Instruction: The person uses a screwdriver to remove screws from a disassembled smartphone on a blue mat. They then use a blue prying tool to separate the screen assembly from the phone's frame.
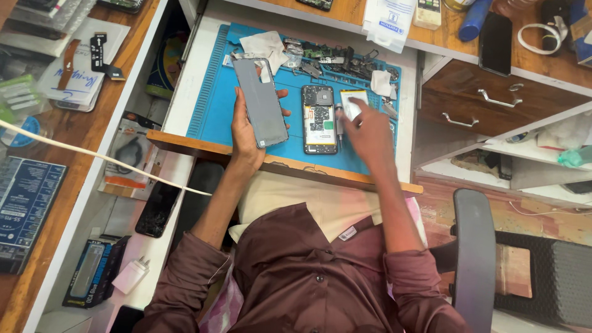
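Observation:
My left hand (245, 132) holds a grey phone back panel (261, 102) upright over the blue work mat (213, 80). Beside it on the mat lies an opened phone (319, 119) with its circuit board and yellow-edged battery showing. My right hand (370, 129) reaches over the mat just right of the opened phone, its fingers on a small white square piece (354, 102). A thin metal tool (338, 120) lies between the phone and that hand. Whether the right hand grips the white piece I cannot tell.
Several small parts and tools (327, 58) and white tissues (265, 44) line the mat's far edge. A wooden drawer unit (487, 98) stands right, a black phone (495, 35) above it. A chair (475, 246) is at lower right. Boxes and a charger (131, 275) lie left.

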